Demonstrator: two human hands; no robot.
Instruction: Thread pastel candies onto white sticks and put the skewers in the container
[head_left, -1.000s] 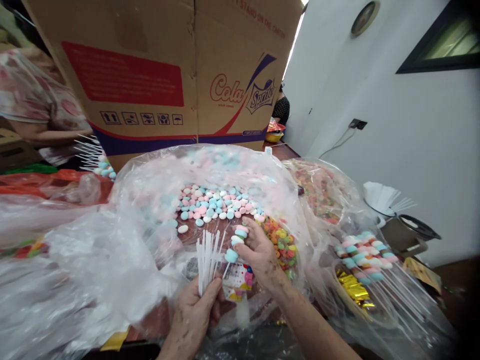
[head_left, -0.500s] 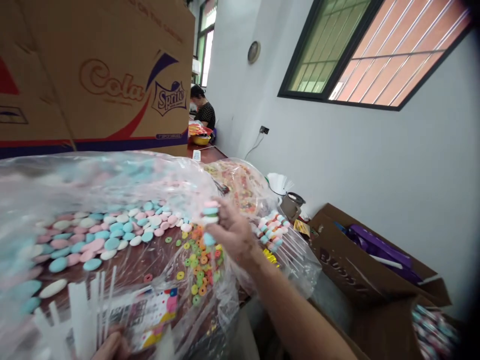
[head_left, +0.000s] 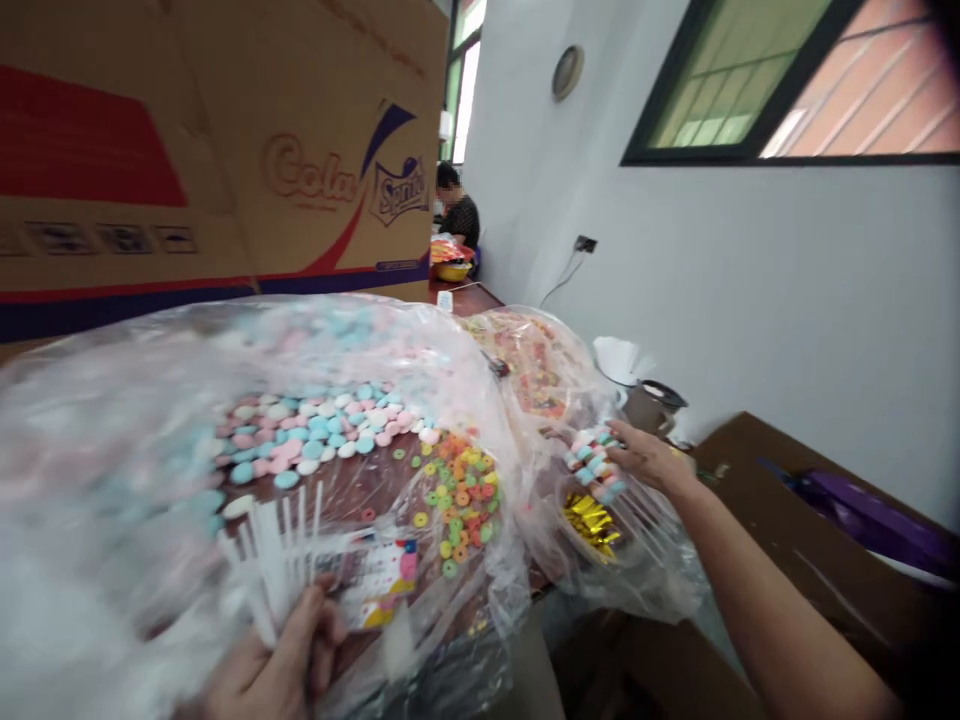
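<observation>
My left hand [head_left: 277, 655] is closed around a bundle of white sticks [head_left: 274, 545] that point upward, low at the left. My right hand [head_left: 649, 458] reaches to the right, over a clear bag [head_left: 637, 570] that holds finished candy skewers [head_left: 596, 465]. Its fingers curl at those skewers; I cannot make out whether one is still in its grip. Between my hands lie pastel pink, blue and white candies [head_left: 322, 430] and coloured ring candies [head_left: 457, 495] on open clear plastic.
A big cardboard carton [head_left: 225, 150] stands behind the candies. A second bag of ring candies [head_left: 529, 365] lies further back. A dark pot [head_left: 652, 400] with white sticks [head_left: 619, 358] stands by the wall. An open brown box [head_left: 810, 520] is at the right. Another person [head_left: 456, 210] sits far back.
My right hand has carried the filled candy skewer from the candy pile rightward to the bag of finished skewers. The view has swung right; my left hand still grips the sticks.
</observation>
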